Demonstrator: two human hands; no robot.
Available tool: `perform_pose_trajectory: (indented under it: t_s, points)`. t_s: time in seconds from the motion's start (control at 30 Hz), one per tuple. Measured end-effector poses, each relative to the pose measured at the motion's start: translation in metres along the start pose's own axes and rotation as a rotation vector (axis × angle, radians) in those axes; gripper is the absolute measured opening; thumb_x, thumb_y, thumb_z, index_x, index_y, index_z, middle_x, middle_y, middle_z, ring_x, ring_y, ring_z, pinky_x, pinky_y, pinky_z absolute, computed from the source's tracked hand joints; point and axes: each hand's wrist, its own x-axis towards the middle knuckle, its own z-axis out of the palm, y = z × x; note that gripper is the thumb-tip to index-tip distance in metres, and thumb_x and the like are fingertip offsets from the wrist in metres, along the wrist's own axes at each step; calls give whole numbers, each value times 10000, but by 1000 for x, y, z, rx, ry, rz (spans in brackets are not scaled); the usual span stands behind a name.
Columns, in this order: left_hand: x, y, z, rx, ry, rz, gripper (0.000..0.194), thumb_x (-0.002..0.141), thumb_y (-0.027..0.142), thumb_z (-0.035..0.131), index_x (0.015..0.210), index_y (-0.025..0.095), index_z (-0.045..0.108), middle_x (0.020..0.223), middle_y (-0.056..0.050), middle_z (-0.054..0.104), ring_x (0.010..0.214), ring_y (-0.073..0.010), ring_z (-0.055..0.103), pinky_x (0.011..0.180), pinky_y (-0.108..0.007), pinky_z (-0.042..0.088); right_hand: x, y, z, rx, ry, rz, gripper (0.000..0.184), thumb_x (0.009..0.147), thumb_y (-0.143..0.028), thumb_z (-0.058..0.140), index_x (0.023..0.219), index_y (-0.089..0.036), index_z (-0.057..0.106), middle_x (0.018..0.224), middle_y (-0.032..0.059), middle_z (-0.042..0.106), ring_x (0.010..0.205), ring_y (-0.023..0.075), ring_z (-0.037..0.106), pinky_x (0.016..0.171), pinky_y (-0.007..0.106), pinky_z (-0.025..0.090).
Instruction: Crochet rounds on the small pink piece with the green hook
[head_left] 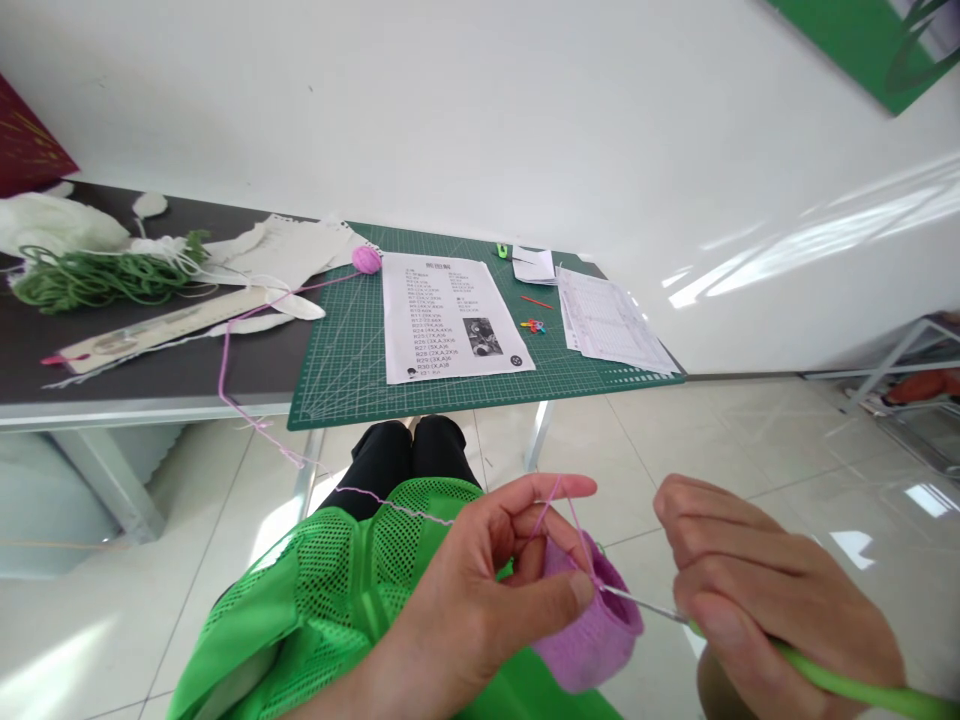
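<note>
My left hand [510,590] pinches the rim of a pink crochet piece [589,645], a small cup shape with its opening toward the right. Pink yarn [397,508] loops over my raised left index finger and runs down to the stitch at the rim. Wrapped around a green-handled crochet hook [646,603] is my right hand [765,590], with the hook's metal tip at that same stitch. The strand trails left and up to a pink yarn ball [367,260] on the table.
A printed pattern sheet [450,320] lies on the green cutting mat [345,370]. Right of it are colourful stitch markers [533,326], a red needle-like stick [536,301] and more papers [611,315]. Green yarn [90,280] and white crocheted pieces [292,245] lie at left.
</note>
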Motion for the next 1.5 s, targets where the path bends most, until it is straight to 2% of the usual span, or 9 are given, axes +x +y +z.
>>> perform_pose_trajectory:
  t_s: [0.27, 0.47, 0.63, 0.9, 1.1, 1.2, 1.3, 1.4, 1.5]
  points:
    - [1, -2, 0, 49, -28, 15, 446, 867, 313, 853, 1294, 266, 732, 838, 3, 649, 641, -124, 319, 610, -300, 253, -17, 8, 24, 317, 219, 139, 357, 1051, -122, 398, 704, -201, 423, 582, -41, 349, 529, 102, 355, 537, 333, 343]
    - [1, -6, 0, 55, 24, 59, 439, 887, 317, 843, 1311, 297, 733, 838, 13, 628, 637, -115, 333, 615, -281, 283, -19, 9, 41, 627, 418, 304, 381, 1062, -200, 405, 681, -203, 429, 554, -36, 340, 564, 118, 381, 547, 338, 309]
    - [2, -7, 0, -18, -2, 73, 525, 894, 290, 848, 1393, 365, 706, 853, 13, 645, 651, -108, 372, 598, -272, 257, -21, 8, 45, 561, 471, 268, 371, 1055, -165, 409, 689, -194, 463, 562, -35, 349, 564, 115, 370, 552, 348, 294]
    - [0, -5, 3, -107, -58, 116, 878, 910, 143, 824, 1632, 422, 410, 860, 27, 695, 579, -70, 284, 546, -216, 258, -20, 5, 48, 377, 398, 175, 385, 1060, -132, 413, 681, -179, 457, 589, -32, 348, 560, 102, 374, 563, 340, 308]
    - [0, -10, 3, -182, -103, 129, 981, 877, 90, 848, 1638, 471, 359, 792, 69, 612, 562, -55, 253, 519, -190, 221, -18, 3, 56, 80, 434, 104, 326, 996, -67, 457, 690, -170, 499, 609, -16, 413, 579, 112, 364, 565, 336, 304]
    - [0, -13, 3, -199, -87, 154, 918, 907, 106, 831, 1621, 479, 392, 680, 109, 447, 554, -62, 210, 509, -182, 209, -19, 7, 59, -110, 458, -1, 301, 988, -56, 497, 709, -156, 555, 625, 5, 487, 601, 124, 403, 568, 345, 312]
    - [0, -10, 7, -209, -49, 165, 991, 866, 78, 861, 1639, 450, 364, 615, 134, 319, 532, -67, 182, 492, -180, 197, -21, 10, 59, -188, 478, -40, 313, 1072, -187, 478, 809, -130, 637, 667, 32, 565, 630, 149, 493, 590, 362, 403]
    - [-2, -2, 14, -184, 37, 121, 1106, 781, 53, 913, 1667, 364, 328, 588, 146, 326, 531, -66, 199, 500, -183, 212, -24, 10, 61, -176, 446, -17, 394, 1120, -317, 416, 949, -88, 687, 765, 75, 649, 723, 182, 600, 654, 375, 497]
    - [-4, 2, 21, -129, 145, 66, 1089, 775, 135, 940, 1670, 291, 340, 611, 131, 422, 556, -68, 241, 547, -191, 280, -25, 11, 64, -133, 455, 54, 379, 1117, -293, 416, 967, -98, 705, 783, 65, 662, 741, 175, 625, 661, 356, 511]
